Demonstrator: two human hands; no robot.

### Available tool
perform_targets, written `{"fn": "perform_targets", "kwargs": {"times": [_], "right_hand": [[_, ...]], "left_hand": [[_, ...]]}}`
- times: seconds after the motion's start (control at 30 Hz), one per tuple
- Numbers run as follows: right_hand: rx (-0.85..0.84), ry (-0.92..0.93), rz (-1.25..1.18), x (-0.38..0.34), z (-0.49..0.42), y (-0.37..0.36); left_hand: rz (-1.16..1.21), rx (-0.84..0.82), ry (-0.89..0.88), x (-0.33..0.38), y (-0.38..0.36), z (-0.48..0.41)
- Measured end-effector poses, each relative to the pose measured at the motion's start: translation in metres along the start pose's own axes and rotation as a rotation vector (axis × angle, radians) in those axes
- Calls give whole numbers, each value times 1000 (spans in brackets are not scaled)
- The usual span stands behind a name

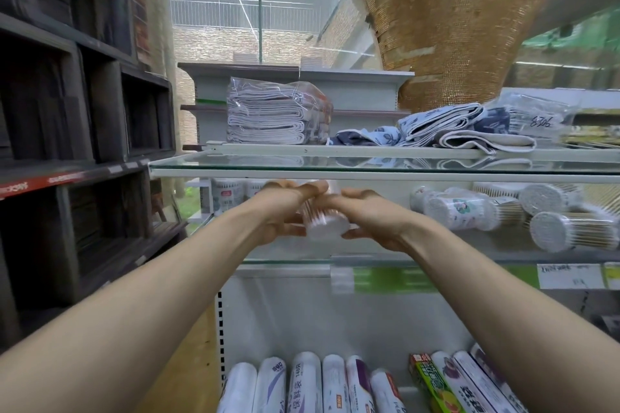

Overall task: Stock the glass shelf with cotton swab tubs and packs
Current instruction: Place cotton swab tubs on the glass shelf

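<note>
Both hands clamped on one clear round plastic tub of cotton swabs (pixel 323 223): left hand (pixel 285 208) curled round its left side, right hand (pixel 372 214) round its right. It's tilted over the glass shelf (pixel 285 265), with more swab tubs (pixel 459 211) lying sideways on the right.

On my feed the left forearm (pixel 167 278) and right forearm (pixel 469 278) are bare and slim; left grip (pixel 285 211) and right grip (pixel 375 216) are bare too.

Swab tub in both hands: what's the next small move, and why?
Probably ease the tub forward and set it down on the shelf: the left hand and right hand hold it over a bare stretch, between the standing tubs at left and the lying tubs at right.
</note>
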State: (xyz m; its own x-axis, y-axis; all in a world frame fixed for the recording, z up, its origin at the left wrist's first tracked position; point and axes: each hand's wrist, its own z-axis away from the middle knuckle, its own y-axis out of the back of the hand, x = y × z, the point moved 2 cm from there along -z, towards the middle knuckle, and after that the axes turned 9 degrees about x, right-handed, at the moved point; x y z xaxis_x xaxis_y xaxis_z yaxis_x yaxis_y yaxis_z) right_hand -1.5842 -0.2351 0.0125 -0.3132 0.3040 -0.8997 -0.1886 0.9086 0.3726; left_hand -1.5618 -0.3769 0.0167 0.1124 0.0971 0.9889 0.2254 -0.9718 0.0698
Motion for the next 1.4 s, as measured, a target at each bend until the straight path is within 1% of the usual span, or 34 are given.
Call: {"fn": "perform_targets", "kwargs": {"times": [0.1,0.17,0.23,0.33,0.47,0.57,0.67,0.77,0.83,0.87,0.93,1.0,1.1,1.17,1.3,1.4], "right_hand": [[20,86,-35,-2,-1,-4],[62,65,-105,-1,-4,-6],[70,59,-124,1,-6,-10],[41,131,7,0,-3,-19],[88,178,-4,-1,-7,-30],[79,155,20,-3,-8,-35],[88,180,96,-5,-10,-40],[107,145,62,-2,-19,-41],[89,101,12,1,-24,-40],[71,103,27,2,-26,-40],[37,126,123,1,-27,-43],[38,141,183,-1,-24,-48],[53,166,156,-2,-23,-53],[19,181,103,-4,-21,-54],[-19,213,121,-9,-20,-61],[-17,190,165,-11,-23,-66]], "left_hand": [[57,-8,17,0,5,2],[96,-7,63,-1,11,3],[82,-27,97,-3,16,4],[-20,-5,39,-7,20,2],[-96,17,5,-9,25,0],[-86,40,3,-9,29,-3],[-135,49,-35,-9,26,-2],[-161,29,-41,-10,29,-2],[-158,25,-29,-11,36,-4],[-156,31,-27,-12,40,-4],[-164,50,-34,-15,43,-5],[-156,74,-41,-17,42,-5],[-154,97,-47,-18,44,-9],[-173,86,-49,-19,48,-12],[-262,93,-71,-20,56,-15],[-378,97,-79,-20,63,-14]]}}
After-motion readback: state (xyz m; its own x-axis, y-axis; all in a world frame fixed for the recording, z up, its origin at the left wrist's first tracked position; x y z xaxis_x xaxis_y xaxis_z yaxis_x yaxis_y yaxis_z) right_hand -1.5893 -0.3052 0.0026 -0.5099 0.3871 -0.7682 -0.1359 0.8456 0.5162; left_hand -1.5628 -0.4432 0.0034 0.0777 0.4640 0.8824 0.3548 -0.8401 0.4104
